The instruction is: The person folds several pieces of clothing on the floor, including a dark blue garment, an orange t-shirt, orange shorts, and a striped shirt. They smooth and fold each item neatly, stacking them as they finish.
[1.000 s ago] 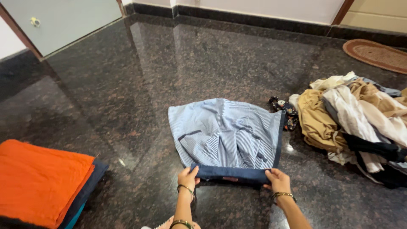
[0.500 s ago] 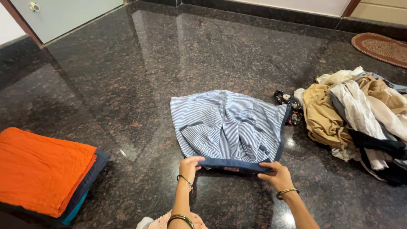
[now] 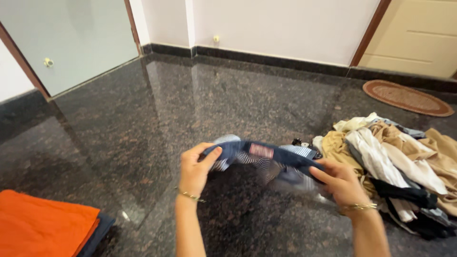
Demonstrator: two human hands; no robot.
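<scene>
Head view: both hands [image 3: 195,169] clutch striped garment [image 3: 266,159].

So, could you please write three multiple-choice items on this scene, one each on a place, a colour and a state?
1. Where is the loose pile of clothes?
A. right of the hands
B. left of the hands
C. on the mat

2. What colour is the top cloth of the folded stack?
A. green
B. orange
C. white

3. How is the striped garment?
A. flat on the floor
B. on the pile
C. held up by both hands

Answers: A, it lies past the right hand; B, orange at lower left; C, left hand and right hand grip its ends.
</scene>
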